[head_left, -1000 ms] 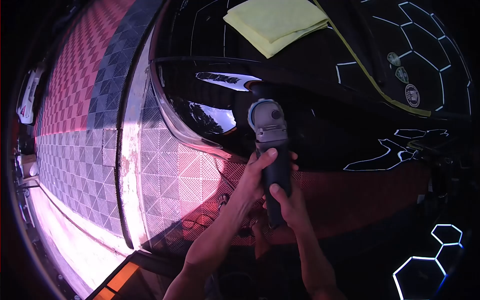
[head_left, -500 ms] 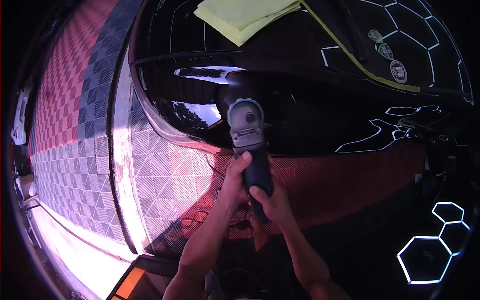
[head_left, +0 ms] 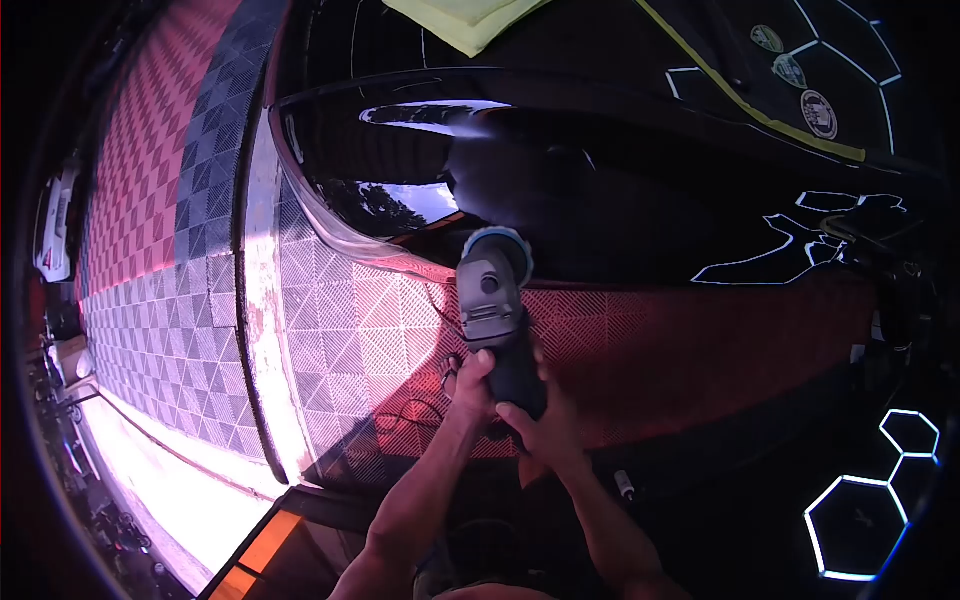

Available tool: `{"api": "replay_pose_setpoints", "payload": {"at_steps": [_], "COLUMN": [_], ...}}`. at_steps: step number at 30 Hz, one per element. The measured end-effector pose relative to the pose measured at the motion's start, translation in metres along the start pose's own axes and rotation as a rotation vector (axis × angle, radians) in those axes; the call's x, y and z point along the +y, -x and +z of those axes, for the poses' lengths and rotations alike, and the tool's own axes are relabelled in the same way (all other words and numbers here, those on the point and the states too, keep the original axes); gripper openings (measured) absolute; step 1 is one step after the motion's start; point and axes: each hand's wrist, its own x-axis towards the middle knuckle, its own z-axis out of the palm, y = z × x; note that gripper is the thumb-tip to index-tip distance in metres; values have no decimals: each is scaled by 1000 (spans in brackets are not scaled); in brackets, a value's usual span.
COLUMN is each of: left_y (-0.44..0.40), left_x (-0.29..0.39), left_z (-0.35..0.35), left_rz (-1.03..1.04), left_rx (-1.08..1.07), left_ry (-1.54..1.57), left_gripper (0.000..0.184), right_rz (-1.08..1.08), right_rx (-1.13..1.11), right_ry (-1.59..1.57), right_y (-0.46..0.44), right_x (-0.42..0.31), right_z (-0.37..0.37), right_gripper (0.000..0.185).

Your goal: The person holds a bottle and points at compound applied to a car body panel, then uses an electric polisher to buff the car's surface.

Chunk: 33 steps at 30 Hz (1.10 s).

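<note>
My left hand (head_left: 474,385) is wrapped round the dark body of a handheld polisher (head_left: 492,310), just below its grey head. Lower down and to the right, my right hand (head_left: 545,425) grips the same body. The polisher's round, light-edged pad (head_left: 500,238) is at the lower side of a glossy black car panel (head_left: 620,220); whether it touches cannot be made out. Above the pad, a hazy patch (head_left: 490,180) dulls the panel's reflections. A folded yellow cloth (head_left: 470,20) lies on the black surface at the top.
Yellow tape (head_left: 740,100) runs along the car's upper surface, with round stickers (head_left: 818,114) to its right. Red and grey tiles (head_left: 150,220) cover the floor. An orange and black object (head_left: 270,543) stands at the lower left, and a small bottle (head_left: 624,485) is at the lower right.
Both hands have brought the polisher down the panel, toward its lower edge. The hazy patch is now exposed above the pad. The view has shifted, and the cloth sits higher in it.
</note>
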Motion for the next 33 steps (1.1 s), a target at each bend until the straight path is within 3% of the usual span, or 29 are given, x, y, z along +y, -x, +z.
{"api": "replay_pose_setpoints", "payload": {"at_steps": [1,5,9,11,13,16,18,21,23,28,30,31,33], "left_y": [2,5,1,3,3,6,2,-10,-32,-36,-25,-24,-14], "left_x": [2,-19,-58,-59,-57,-47,-48,-57,-67,-71,-62,-58,-41], "left_z": [-8,-7,-1,-7,-9,-20,-13,14,42,39,32,25,5], "left_rz": [64,113,-149,-124,-131,135,66,-111,-134,-125,-57,-45,96], "left_rx": [-17,-77,-29,-25,-42,-124,-128,-20,-96,-109,-83,-73,-110], "left_ry": [66,84,-60,-42,-18,172,115,-116,-306,-503,-96,-106,99], "left_gripper": [81,81,81,83,84,80,79,73,69,67,58,58,64], "right_rz": [-82,63,58,94,36,41,46,-133,125,171,175,173,201], "right_rx": [-43,-135,19,68,-2,-80,-119,26,25,-105,-101,-51,-122], "right_ry": [168,268,5,-103,118,229,286,215,-404,-389,-232,-58,-25], "right_y": [-4,9,31,31,27,16,15,26,33,32,22,16,0], "right_x": [-8,11,40,45,44,33,41,63,63,67,55,43,16], "right_z": [1,-11,-43,-42,-39,-27,-36,-57,-79,-101,-82,-72,-48], "right_gripper": [73,75,79,80,80,78,77,73,68,63,67,70,77]}}
